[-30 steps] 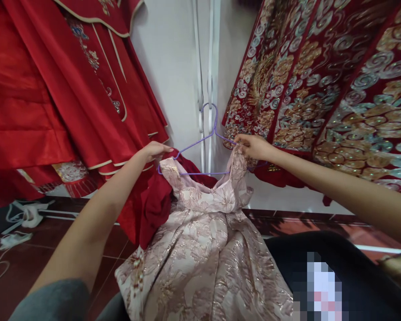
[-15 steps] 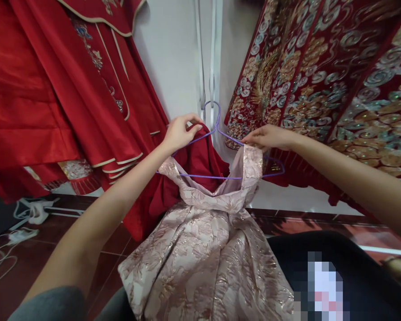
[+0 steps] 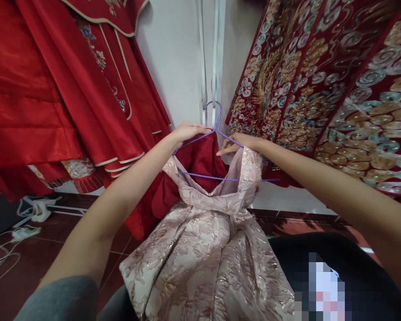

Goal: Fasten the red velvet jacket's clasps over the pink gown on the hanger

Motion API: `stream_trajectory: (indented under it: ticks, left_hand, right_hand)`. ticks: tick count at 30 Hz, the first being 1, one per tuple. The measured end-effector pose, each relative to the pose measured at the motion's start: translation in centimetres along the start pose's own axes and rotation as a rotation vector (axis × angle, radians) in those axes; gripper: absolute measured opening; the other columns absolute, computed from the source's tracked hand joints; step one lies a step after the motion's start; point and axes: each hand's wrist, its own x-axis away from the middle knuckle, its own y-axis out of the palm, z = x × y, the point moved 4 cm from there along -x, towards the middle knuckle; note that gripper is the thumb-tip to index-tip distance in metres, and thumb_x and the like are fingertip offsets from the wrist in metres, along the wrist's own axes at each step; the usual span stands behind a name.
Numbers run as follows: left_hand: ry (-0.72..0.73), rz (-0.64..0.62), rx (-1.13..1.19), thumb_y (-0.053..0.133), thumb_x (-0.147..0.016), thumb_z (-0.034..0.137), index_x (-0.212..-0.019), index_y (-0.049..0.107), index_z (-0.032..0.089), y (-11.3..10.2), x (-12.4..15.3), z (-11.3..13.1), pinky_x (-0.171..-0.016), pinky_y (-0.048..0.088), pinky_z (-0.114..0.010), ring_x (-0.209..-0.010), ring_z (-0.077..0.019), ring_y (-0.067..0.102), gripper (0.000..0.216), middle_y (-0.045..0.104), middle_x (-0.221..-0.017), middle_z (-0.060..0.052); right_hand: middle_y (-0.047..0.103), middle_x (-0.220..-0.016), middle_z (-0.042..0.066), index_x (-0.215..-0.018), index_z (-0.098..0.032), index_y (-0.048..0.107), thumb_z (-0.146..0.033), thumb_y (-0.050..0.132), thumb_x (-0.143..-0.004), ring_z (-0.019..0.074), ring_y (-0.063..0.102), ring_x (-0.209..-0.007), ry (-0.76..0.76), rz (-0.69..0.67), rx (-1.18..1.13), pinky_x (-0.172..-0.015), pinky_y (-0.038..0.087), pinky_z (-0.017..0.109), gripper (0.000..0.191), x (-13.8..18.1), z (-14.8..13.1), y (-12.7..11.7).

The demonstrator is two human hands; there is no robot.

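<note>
A pale pink brocade dress point(image 3: 205, 245) with gold sheen hangs by its wide straps on a purple wire hanger point(image 3: 203, 178). Behind the hanger is a plain red garment point(image 3: 202, 156). My left hand point(image 3: 189, 131) is at the hanger's left arm, its fingers closed on the red garment's top edge; the fingertips are partly hidden. Reaching behind the hanger's right arm, my right hand point(image 3: 239, 141) has its fingers apart, pointing left toward the red cloth, and holds nothing I can see.
Red embroidered garments point(image 3: 96, 84) hang at left, and a heavily beaded red-and-gold garment point(image 3: 307, 89) at right. Two pale straps point(image 3: 214, 67) run down to the hanger hook. White cables point(image 3: 6, 249) lie on the tiled floor. Something black point(image 3: 287, 254) is at lower right.
My right hand has left the dress's right strap and moved left behind the hanger toward the red garment. My left hand has flattened and shifted slightly right along the red cloth.
</note>
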Motion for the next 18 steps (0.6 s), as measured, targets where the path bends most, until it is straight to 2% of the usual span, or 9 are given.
stream_trajectory:
  ticks: [3,6,8,10,13,16,18]
  left_hand:
    - [0.063,-0.012,0.015,0.075,-0.067,0.026,-0.085,0.076,0.016,-0.3,0.5,0.0,-0.083,0.051,-0.033,-0.078,-0.0161,0.065,0.021,0.073,-0.083,-0.006]
    - [0.154,-0.004,-0.086,0.071,-0.068,0.021,-0.087,0.075,0.014,-1.0,1.3,0.2,-0.083,0.05,-0.033,-0.079,-0.0164,0.064,0.022,0.073,-0.083,-0.006]
    - [0.192,-0.033,-0.15,0.066,-0.068,0.017,-0.092,0.075,0.013,-1.5,1.7,0.3,-0.08,0.05,-0.031,-0.077,-0.0164,0.063,0.026,0.073,-0.082,-0.005]
    - [0.203,-0.057,-0.256,0.062,-0.068,0.014,-0.097,0.073,0.013,-2.4,1.9,0.2,-0.074,0.05,-0.03,-0.072,-0.016,0.062,0.032,0.071,-0.077,-0.004]
    - [0.268,-0.04,-0.576,0.059,-0.063,0.01,-0.095,0.072,0.014,-4.2,2.1,-0.4,-0.071,0.048,-0.028,-0.069,-0.0157,0.059,0.035,0.068,-0.077,-0.003]
    - [0.4,0.101,-0.853,0.058,-0.065,0.011,-0.093,0.071,0.017,-5.9,3.4,-1.3,-0.078,0.045,-0.029,-0.082,-0.0181,0.06,0.032,0.067,-0.093,-0.004]
    - [0.423,0.233,-0.944,0.057,-0.071,0.014,-0.099,0.069,0.021,-6.7,4.9,-2.1,-0.078,0.044,-0.03,-0.091,-0.0207,0.06,0.032,0.064,-0.104,-0.005]
  right_hand:
    - [0.067,-0.067,0.002,-0.072,-0.018,0.066,-0.043,0.066,-0.072,0.0166,0.06,-0.066,-0.003,0.112,0.07,-0.065,0.044,0.027,0.025,0.0,0.1,-0.5]
    - [0.066,-0.073,0.004,-0.083,-0.017,0.063,-0.031,0.064,-0.075,0.0184,0.059,-0.068,0.135,0.372,0.188,-0.065,0.044,0.027,0.017,0.9,0.7,-1.6]
    - [0.067,-0.081,0.007,-0.097,-0.017,0.06,-0.029,0.058,-0.08,0.0202,0.059,-0.071,0.189,0.507,0.201,-0.066,0.044,0.029,0.021,1.7,0.9,-2.1]
    - [0.067,-0.087,0.008,-0.108,-0.018,0.057,-0.031,0.051,-0.086,0.022,0.06,-0.075,0.166,0.584,0.205,-0.067,0.043,0.031,0.026,2.7,0.5,-2.4]
    - [0.067,-0.093,0.009,-0.108,-0.021,0.057,-0.044,0.043,-0.092,0.0251,0.06,-0.083,0.08,0.648,0.313,-0.07,0.041,0.033,0.032,4.2,-0.5,-2.7]
    - [0.068,-0.095,0.011,-0.094,-0.021,0.061,-0.058,0.044,-0.089,0.0283,0.06,-0.09,0.035,0.649,0.42,-0.07,0.039,0.033,0.041,5.8,-1.2,-3.0]
    - [0.068,-0.09,0.011,-0.086,-0.02,0.061,-0.064,0.049,-0.083,0.0295,0.06,-0.091,0.053,0.659,0.436,-0.068,0.038,0.032,0.046,6.9,-1.2,-3.4]
